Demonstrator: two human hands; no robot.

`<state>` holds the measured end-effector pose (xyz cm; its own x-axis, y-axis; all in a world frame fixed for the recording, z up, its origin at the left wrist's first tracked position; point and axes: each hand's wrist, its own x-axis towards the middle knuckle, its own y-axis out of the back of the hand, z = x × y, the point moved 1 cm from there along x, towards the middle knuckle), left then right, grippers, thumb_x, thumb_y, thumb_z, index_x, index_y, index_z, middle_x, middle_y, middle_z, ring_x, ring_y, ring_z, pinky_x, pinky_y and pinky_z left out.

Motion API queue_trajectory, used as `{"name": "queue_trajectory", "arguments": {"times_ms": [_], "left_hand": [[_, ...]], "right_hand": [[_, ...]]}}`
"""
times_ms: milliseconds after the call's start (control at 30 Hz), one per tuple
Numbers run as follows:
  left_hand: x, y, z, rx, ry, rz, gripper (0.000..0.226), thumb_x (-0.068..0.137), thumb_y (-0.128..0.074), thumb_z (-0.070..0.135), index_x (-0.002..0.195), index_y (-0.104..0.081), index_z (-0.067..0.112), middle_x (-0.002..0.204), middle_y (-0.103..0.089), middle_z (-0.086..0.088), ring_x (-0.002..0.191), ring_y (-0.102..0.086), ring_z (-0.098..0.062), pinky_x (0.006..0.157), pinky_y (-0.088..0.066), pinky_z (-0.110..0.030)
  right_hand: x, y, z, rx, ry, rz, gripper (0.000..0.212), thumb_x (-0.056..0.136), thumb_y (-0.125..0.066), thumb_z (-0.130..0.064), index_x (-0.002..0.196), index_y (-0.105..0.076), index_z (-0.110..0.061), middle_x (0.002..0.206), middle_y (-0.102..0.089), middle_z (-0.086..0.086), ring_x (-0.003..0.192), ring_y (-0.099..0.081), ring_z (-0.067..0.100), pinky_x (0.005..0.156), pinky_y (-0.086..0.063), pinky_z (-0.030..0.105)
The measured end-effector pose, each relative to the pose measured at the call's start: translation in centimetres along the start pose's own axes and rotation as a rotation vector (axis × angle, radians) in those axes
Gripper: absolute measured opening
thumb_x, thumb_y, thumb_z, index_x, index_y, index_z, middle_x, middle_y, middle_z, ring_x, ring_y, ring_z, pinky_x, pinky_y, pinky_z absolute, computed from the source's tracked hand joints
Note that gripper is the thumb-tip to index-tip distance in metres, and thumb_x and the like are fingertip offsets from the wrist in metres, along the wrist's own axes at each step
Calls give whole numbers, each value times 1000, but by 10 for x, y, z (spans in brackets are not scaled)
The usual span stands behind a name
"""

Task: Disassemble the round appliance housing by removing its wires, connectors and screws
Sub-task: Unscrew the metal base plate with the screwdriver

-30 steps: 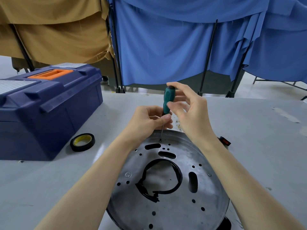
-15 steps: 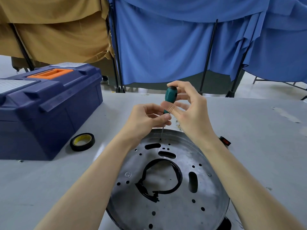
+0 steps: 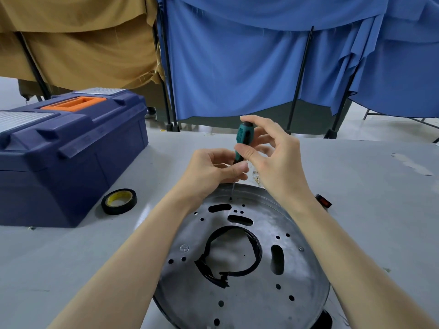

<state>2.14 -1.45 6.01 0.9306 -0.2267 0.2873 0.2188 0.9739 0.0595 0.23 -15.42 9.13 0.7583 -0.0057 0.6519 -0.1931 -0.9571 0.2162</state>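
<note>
"Where is the round housing [image 3: 249, 293]?"

"Flat on the grey table [image 3: 368, 186] right in front of me, metal face up, between my forearms. A black wire [image 3: 257, 248] curls in a loop around its middle."

"And your hands?"

"My right hand [image 3: 278, 162] pinches the green handle of the screwdriver [image 3: 244, 136] between thumb and fingertips, and the other fingers fan out loosely behind it. My left hand [image 3: 209, 172] is curled, its thumb and fingers pinching the bottom of the handle where the thin shaft begins."

"How does the tool stand?"

"Nearly upright, leaning a little. Its tip rests on a small dark spot near the housing's far rim. I cannot tell whether that is a screw head or a hole."

"What else is around?"

"A blue toolbox [image 3: 71, 150] with an orange handle sits to my left, with a roll of black tape [image 3: 118, 201] just beside it on the table. A small red switch [image 3: 325, 202] lies past my right wrist, close to the housing's rim. Blue curtains [image 3: 237, 67] hang behind the table."
</note>
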Motion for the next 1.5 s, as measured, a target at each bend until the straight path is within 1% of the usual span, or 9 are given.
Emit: {"name": "queue_trajectory", "arguments": {"times_ms": [167, 333, 567, 800, 933, 1100, 1200, 1367, 1500], "left_hand": [[0, -1, 0, -20, 29, -42, 21, 98, -50, 3, 111, -65, -4, 98, -73, -18, 92, -72, -30, 84, -58, -31], [0, 2, -1, -26, 10, 27, 21, 84, -71, 2, 101, -63, -9, 88, -67, -19, 85, -73, -35, 81, -60, -37], [1, 0, -1, -22, 32, -44, 19, 98, -50, 2, 107, -66, -1, 95, -73, -17, 90, -72, -30, 84, -58, -32], [1, 0, 1, 19, 6, 6, 20, 80, -74, 5, 98, -65, 3, 83, -65, -9, 82, -72, -30, 82, -59, -39], [-1, -1, 2, 6, 20, -38, 22, 94, -59, 7, 113, -67, 0, 100, -73, -17, 94, -71, -30, 87, -58, -35], [0, 1, 1, 37, -7, 14, 18, 90, -63, 2, 106, -64, -8, 98, -70, -25, 85, -73, -32, 83, -59, -38], [1, 1, 2, 43, -26, 20, 23, 81, -74, 5, 100, -63, -3, 82, -68, -11, 80, -73, -29, 79, -60, -36], [-1, -1, 1, 39, 1, -37, 21, 97, -54, 5, 112, -67, -3, 100, -73, -19, 94, -71, -32, 89, -57, -38], [-1, 1, 1, 24, -11, 11, 14, 89, -65, 2, 101, -67, -5, 85, -73, -14, 80, -73, -26, 78, -60, -33]], "right_hand": [[1, 1, 4, 7, -9, -3, 44, 87, -64, 4, 123, -61, -19, 95, -64, -11, 86, -64, 7, 81, -54, 24], [-1, -2, 2, -8, 8, -19, 40, 80, -77, -14, 115, -63, -27, 99, -61, -3, 85, -61, 11, 85, -54, 34], [0, 0, 3, 47, -16, -16, 45, 87, -60, 9, 121, -60, -19, 103, -67, 2, 95, -66, 18, 86, -56, 38], [-1, -1, 0, 12, 6, -24, 46, 83, -74, -8, 124, -62, -24, 98, -62, -9, 88, -61, 10, 81, -54, 26], [-1, 0, 2, 85, -43, -32, 43, 87, -61, 7, 122, -59, -18, 103, -67, 9, 94, -67, 24, 77, -58, 29], [-1, -1, 1, -45, -11, -55, 46, 83, -75, -17, 125, -59, -27, 109, -58, -3, 94, -59, 13, 85, -53, 30], [-1, -2, 2, -33, -18, -39, 52, 81, -77, -15, 129, -59, -24, 103, -64, -5, 87, -59, 6, 78, -51, 21], [-1, -1, 2, 47, -15, -46, 45, 84, -62, 9, 118, -58, -20, 100, -69, 6, 93, -67, 20, 86, -54, 44], [-1, -2, 3, -47, 20, -35, 46, 84, -71, -9, 125, -60, -26, 108, -58, -4, 93, -60, 9, 81, -54, 28]]}}
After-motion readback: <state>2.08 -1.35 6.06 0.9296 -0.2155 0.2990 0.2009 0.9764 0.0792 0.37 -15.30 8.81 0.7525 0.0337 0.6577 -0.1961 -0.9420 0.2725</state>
